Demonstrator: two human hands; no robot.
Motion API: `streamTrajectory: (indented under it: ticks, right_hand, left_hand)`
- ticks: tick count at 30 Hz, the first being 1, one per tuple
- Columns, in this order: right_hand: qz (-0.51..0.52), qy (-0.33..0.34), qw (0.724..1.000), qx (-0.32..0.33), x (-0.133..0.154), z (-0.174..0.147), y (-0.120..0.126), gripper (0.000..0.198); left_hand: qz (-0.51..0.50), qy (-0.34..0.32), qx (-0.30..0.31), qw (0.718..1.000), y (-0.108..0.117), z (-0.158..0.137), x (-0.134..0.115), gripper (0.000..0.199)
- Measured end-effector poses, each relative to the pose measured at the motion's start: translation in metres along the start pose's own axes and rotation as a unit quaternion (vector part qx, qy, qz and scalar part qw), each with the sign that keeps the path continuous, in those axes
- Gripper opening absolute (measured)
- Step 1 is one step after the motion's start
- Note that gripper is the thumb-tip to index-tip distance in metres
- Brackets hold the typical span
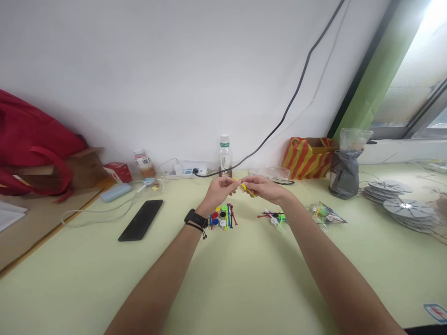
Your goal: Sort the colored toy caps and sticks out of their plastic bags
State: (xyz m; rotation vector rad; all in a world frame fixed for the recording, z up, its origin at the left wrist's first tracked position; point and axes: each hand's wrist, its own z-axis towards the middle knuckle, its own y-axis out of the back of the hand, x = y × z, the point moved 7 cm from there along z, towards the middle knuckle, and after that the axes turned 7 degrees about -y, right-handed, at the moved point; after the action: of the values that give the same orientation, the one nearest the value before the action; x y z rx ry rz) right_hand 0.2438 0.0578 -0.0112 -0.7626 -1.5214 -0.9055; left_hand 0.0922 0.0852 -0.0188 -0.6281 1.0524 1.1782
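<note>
Striped bag (301, 159) beside grey bag (345, 174)

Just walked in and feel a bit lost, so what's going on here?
Someone's right hand holds a small yellow piece above the table, and the left hand has its fingertips at it too. Coloured discs and sticks lie on the table in front of the person, with a second cluster to their right.

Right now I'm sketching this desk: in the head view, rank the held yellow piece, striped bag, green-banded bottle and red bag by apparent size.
Red bag
Striped bag
Green-banded bottle
Held yellow piece, partly hidden
</note>
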Motion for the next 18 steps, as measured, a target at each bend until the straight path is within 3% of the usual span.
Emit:
streamTrajectory:
  ticks: [2, 5, 9, 14, 18]
  right_hand:
    - [-0.005, -0.008, 0.999, -0.031, -0.001, 0.002, 0.003, 0.027]
    - [-0.028, -0.019, 0.997, -0.067, -0.004, 0.006, 0.006, 0.022]
    - [-0.037, -0.044, 0.997, -0.058, -0.011, 0.009, 0.002, 0.015]
    - [-0.064, -0.056, 0.996, -0.024, -0.014, 0.004, -0.006, 0.018]
    - [-0.163, -0.086, 0.982, -0.045, -0.02, 0.004, -0.004, 0.014]
  left_hand:
    - [-0.017, 0.033, -0.01, 0.999, -0.001, -0.001, 0.003, 0.04]
    - [-0.022, 0.048, 0.032, 0.998, -0.009, -0.005, 0.003, 0.04]
    - [0.017, -0.009, 0.086, 0.996, -0.016, -0.007, -0.003, 0.033]
    - [0.062, -0.054, 0.139, 0.987, -0.019, -0.009, -0.006, 0.018]
    - [0.084, -0.056, 0.15, 0.984, -0.016, -0.012, 0.0, 0.012]
